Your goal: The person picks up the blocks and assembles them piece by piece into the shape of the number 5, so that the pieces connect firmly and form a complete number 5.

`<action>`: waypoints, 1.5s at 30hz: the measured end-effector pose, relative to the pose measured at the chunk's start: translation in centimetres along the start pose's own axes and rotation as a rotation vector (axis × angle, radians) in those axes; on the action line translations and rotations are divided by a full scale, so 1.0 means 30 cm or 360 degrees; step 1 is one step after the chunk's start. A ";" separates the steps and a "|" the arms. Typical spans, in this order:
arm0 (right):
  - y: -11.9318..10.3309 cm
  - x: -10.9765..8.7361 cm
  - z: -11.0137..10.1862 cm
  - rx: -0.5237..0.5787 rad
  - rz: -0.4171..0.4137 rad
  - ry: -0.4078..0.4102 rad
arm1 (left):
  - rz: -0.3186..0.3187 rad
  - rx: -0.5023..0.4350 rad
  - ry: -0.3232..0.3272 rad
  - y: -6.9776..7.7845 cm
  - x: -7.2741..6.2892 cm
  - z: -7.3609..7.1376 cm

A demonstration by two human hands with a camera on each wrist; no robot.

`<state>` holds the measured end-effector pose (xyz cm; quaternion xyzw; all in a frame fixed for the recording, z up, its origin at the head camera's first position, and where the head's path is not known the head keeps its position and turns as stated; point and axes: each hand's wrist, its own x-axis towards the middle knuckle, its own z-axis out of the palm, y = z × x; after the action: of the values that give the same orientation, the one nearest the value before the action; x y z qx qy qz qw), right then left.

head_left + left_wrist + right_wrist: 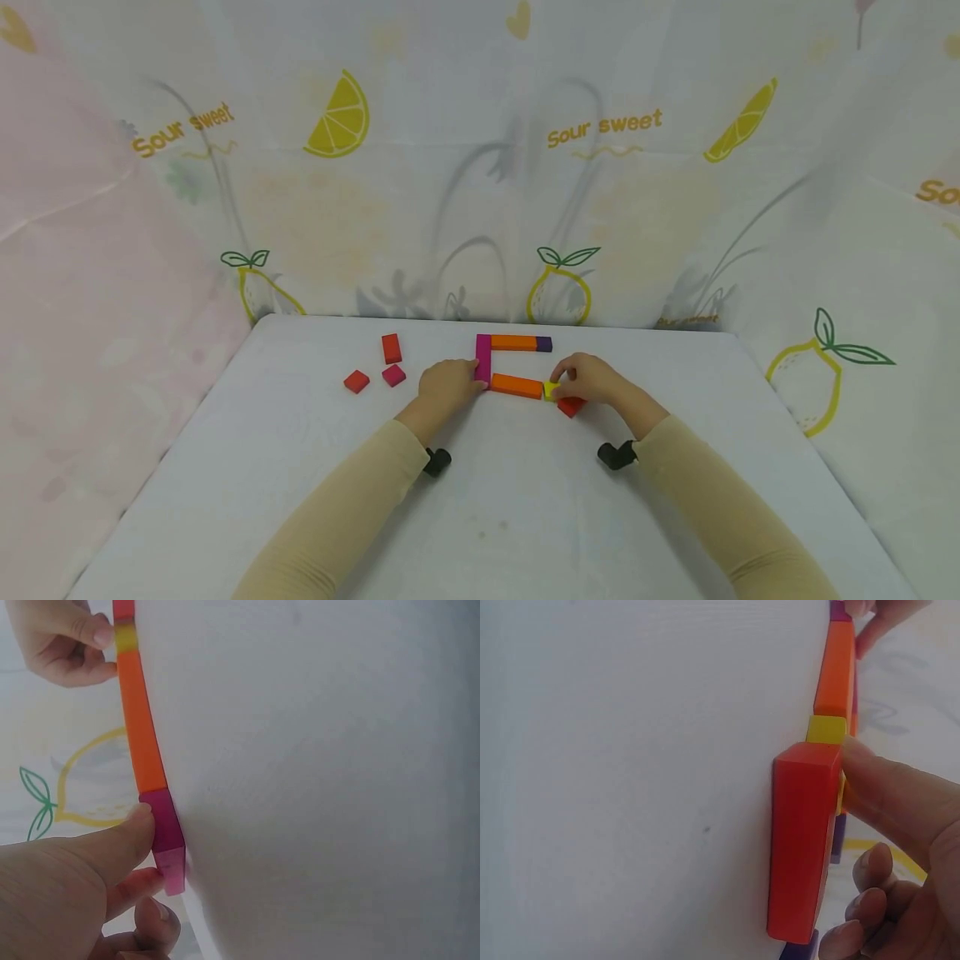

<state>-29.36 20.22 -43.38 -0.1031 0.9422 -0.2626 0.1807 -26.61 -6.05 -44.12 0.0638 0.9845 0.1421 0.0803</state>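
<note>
My left hand [444, 387] grips a long magenta block [483, 358] that lies front to back on the white table. Two orange bars run rightward from it: a back orange bar [513, 342], ending at a dark purple block [544, 344], and a front orange bar [516, 386]. At the front bar's right end is a small yellow block [826, 729], pinched by my right hand [588, 379]. A red block [804, 844] sits close against the yellow one on its near right side, partly covered by the right hand in the head view.
To the left on the table [300, 467] lie an upper red block [392, 348], a lower red block [357, 382] and a small magenta block [393, 375]. A lemon-printed cloth [435, 208] hangs behind the table's back edge.
</note>
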 end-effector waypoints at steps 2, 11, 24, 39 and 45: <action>0.000 0.000 0.000 0.0002 0.0002 -0.0005 | 0.0005 0.0002 -0.0001 -0.001 0.000 0.000; 0.003 0.002 0.003 -0.0005 -0.0036 0.0001 | -0.0003 0.0006 0.0006 -0.005 0.003 0.004; -0.003 -0.002 0.005 0.0000 -0.0003 -0.0008 | -0.0022 0.0024 -0.0005 -0.004 0.007 0.008; -0.006 -0.003 0.009 -0.0025 0.0008 0.0010 | -0.0022 0.0020 -0.0007 0.002 0.003 0.003; -0.006 -0.010 0.003 -0.0015 0.0010 0.0005 | -0.0021 0.0017 -0.0008 0.000 0.002 0.003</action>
<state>-29.04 20.11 -43.26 -0.1007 0.9441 -0.2577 0.1795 -26.65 -6.02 -44.20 0.0581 0.9855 0.1360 0.0834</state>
